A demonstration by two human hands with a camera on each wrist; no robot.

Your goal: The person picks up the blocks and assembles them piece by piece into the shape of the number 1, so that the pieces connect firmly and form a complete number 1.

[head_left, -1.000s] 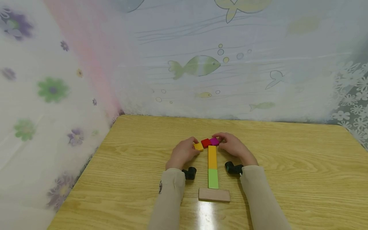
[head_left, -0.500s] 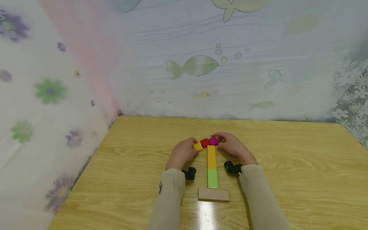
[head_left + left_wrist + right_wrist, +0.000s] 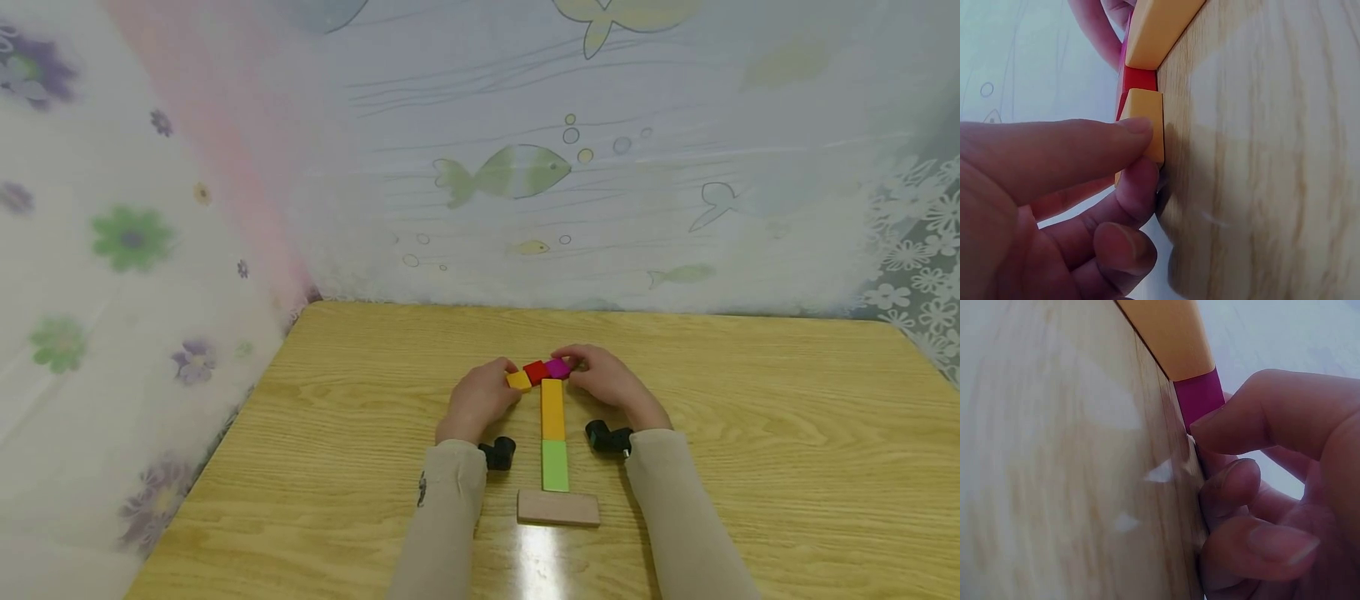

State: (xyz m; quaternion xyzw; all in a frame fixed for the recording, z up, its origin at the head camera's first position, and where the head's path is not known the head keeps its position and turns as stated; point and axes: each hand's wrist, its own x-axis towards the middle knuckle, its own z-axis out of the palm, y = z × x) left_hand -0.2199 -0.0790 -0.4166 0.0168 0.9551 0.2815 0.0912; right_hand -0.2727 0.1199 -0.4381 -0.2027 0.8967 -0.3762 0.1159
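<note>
My left hand (image 3: pixel 478 402) pinches a small yellow block (image 3: pixel 1147 106) between thumb and fingers, its end against the red block (image 3: pixel 536 372). Beyond the red one a magenta block (image 3: pixel 1200 397) continues the slanted row, and my right hand (image 3: pixel 609 385) pinches its outer end. Below the row, a longer orange block (image 3: pixel 552 408) points toward me, its far end at the red and magenta blocks. A light green block (image 3: pixel 555 465) follows it end to end. Nearest me, a plain wooden block (image 3: pixel 558 507) lies crosswise at the foot of the green one.
All the blocks lie flat on a wood-grain table (image 3: pixel 787 450). Behind it hangs a pale curtain with fish (image 3: pixel 522 172), and a flowered one (image 3: pixel 135 237) borders the left side. Black camera mounts (image 3: pixel 498 453) sit at both wrists.
The yellow block in my left hand has shifted slightly right, closing the small gap to the red block. My right hand stays at the magenta block.
</note>
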